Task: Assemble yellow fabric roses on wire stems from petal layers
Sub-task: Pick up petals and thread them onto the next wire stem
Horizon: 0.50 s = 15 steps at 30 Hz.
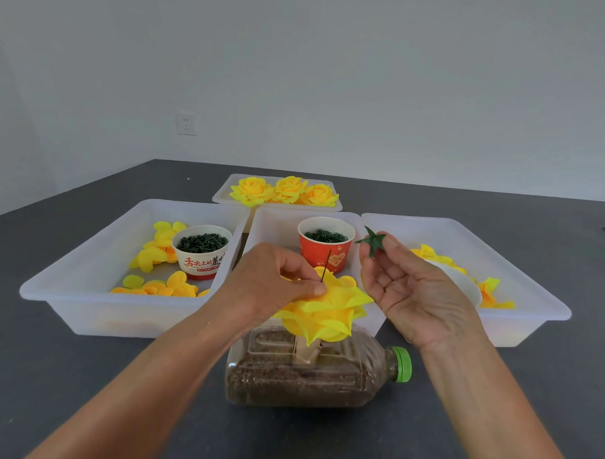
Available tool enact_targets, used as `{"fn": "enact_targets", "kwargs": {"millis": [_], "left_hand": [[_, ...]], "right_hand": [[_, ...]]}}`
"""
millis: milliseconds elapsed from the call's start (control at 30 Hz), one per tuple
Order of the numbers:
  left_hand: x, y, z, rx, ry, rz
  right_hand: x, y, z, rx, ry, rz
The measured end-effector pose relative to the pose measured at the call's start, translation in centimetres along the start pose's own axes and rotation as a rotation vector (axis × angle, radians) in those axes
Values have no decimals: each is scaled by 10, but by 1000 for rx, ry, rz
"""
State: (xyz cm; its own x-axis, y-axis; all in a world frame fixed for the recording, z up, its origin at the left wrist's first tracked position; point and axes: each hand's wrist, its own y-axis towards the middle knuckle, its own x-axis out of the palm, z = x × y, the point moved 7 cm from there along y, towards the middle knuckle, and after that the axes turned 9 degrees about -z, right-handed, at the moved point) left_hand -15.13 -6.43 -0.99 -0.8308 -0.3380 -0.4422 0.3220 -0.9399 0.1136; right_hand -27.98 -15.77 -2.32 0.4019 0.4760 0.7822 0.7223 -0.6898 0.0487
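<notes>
A half-built yellow rose of stacked petal layers sits upside down on a thin wire stem that sticks up out of it. My left hand pinches the petals by the wire. My right hand, palm toward me, pinches a small green star-shaped calyx between thumb and forefinger, up and to the right of the wire tip. The rose stands over a bottle lying on its side, filled with brown grit, with a green cap.
Three finished roses lie in a far white tray. The left tray holds loose yellow petals and a cup of dark green parts. A red cup stands in the middle tray; the right tray holds more petals.
</notes>
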Motion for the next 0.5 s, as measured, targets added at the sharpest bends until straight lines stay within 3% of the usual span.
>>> {"fn": "enact_targets", "kwargs": {"millis": [200, 500], "left_hand": [[1, 1, 0, 15, 13, 9], [2, -3, -1, 28, -18, 7]], "right_hand": [[15, 4, 5, -62, -173, -86], [32, -1, -4, -356, -797, -124]]}}
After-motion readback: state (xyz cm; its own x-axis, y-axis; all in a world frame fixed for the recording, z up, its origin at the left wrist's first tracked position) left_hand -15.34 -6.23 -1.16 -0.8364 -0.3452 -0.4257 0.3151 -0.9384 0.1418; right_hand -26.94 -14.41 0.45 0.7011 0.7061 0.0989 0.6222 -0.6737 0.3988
